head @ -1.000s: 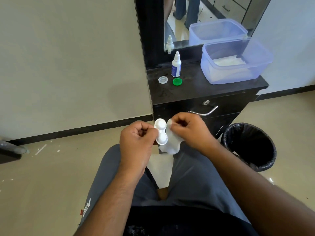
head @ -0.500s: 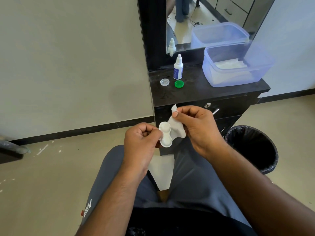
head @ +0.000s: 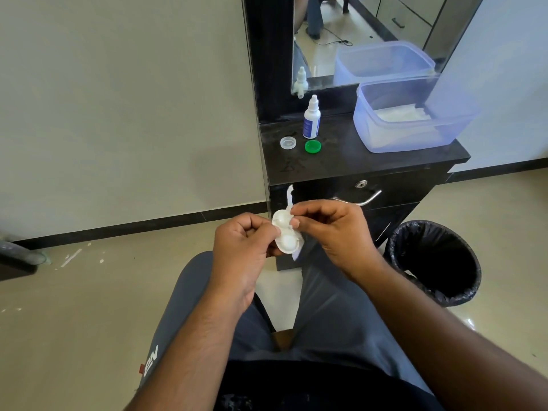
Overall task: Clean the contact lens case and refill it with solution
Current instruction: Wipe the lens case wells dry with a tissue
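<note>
My left hand (head: 241, 247) pinches a white two-well contact lens case (head: 285, 235) by its left edge, held above my lap. My right hand (head: 335, 229) pinches a white tissue (head: 290, 194) against the case's upper well; a strip of tissue sticks up above my fingers and another bit shows below the case. On the black dresser top (head: 355, 161) stand a small solution bottle (head: 311, 118), a clear cap (head: 288, 142) and a green cap (head: 312, 146).
A translucent blue tub (head: 412, 114) with white tissues sits on the dresser's right side, under a mirror (head: 355, 34). A black-lined waste bin (head: 434, 259) stands on the floor to my right. A drawer handle (head: 364, 198) is just behind my right hand.
Both hands have lifted slightly toward the dresser. The right hand has shifted the tissue over the upper well of the case, with less loose tissue hanging below.
</note>
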A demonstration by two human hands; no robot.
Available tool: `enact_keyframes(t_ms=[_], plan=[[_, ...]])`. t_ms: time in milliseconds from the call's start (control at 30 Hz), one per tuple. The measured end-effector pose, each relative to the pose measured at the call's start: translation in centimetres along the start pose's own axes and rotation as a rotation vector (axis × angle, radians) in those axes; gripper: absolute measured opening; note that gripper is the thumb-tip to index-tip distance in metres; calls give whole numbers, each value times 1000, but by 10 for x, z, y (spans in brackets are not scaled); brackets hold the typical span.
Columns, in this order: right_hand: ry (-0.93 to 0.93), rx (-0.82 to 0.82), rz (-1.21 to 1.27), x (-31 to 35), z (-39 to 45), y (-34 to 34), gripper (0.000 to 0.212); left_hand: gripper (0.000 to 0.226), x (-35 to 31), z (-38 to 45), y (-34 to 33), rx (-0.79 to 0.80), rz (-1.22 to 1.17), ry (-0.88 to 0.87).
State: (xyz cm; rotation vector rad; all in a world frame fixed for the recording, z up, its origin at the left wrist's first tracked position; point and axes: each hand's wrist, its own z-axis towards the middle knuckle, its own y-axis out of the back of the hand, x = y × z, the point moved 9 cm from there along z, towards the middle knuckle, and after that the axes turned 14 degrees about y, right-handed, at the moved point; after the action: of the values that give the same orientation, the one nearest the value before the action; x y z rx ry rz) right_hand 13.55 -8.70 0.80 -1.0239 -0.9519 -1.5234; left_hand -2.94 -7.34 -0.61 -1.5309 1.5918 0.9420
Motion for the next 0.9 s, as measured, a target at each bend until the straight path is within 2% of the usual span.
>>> enact_keyframes(t_ms=[200, 333, 433, 567, 900], plan=[[33, 38, -138, -2, 2, 0, 12, 11, -9, -3, -1, 13, 160, -99], [146, 90, -293, 15, 5, -8, 13, 9, -7, -6, -5, 27, 154, -99], [210, 50, -369, 20, 2, -5, 16, 10, -9, -5, -3, 2, 123, -110], [197, -27, -398, 16, -4, 1, 10, 10, -5, -3, -5, 19, 121, -79], [361, 172, -539, 23, -3, -19, 14, 6, -2, -2, -5, 63, 212, -73]])
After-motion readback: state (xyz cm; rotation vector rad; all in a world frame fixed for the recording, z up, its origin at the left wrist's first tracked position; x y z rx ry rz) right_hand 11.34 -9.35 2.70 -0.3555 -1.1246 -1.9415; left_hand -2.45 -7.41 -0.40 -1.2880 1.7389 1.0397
